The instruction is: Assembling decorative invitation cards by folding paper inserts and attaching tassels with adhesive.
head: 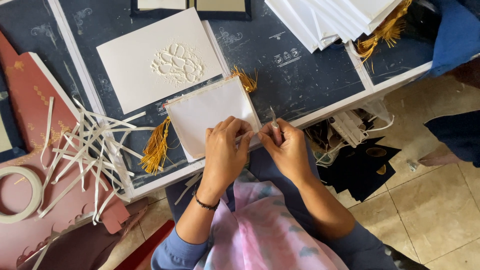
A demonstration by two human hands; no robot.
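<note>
Your left hand [226,150] sat at the centre of the frame, fingers curled together and pinched on the lower right edge of a white card [210,114]. Your right hand [286,147] lay just beside it, fingertips nearly touching the left ones, closed on a thin pale strip [273,119] that stood up from the card's right edge; whether the strip was already free of the card could not be told. The card lay tilted on the dark blue printed sheet [300,70] covering the table, just above your hands. A gold tassel [156,146] hung off the card's left side and a second gold tassel [245,79] showed at its upper right corner. Directly above and left of the card, partly under it, lay a larger white sheet with an embossed oval pattern [160,57]. At upper right, a stack of white cards [330,17] with more gold tassels [382,32] rested near the table edge. At left, a heap of loose white paper strips [85,150] lay across a red patterned board [30,100], with a roll of tape [20,195] at the far left edge. Below the table's right edge, dark paper offcuts [360,167] lay on the tiled floor [440,210]. A dark bracelet [206,205] circled your left wrist.
</note>
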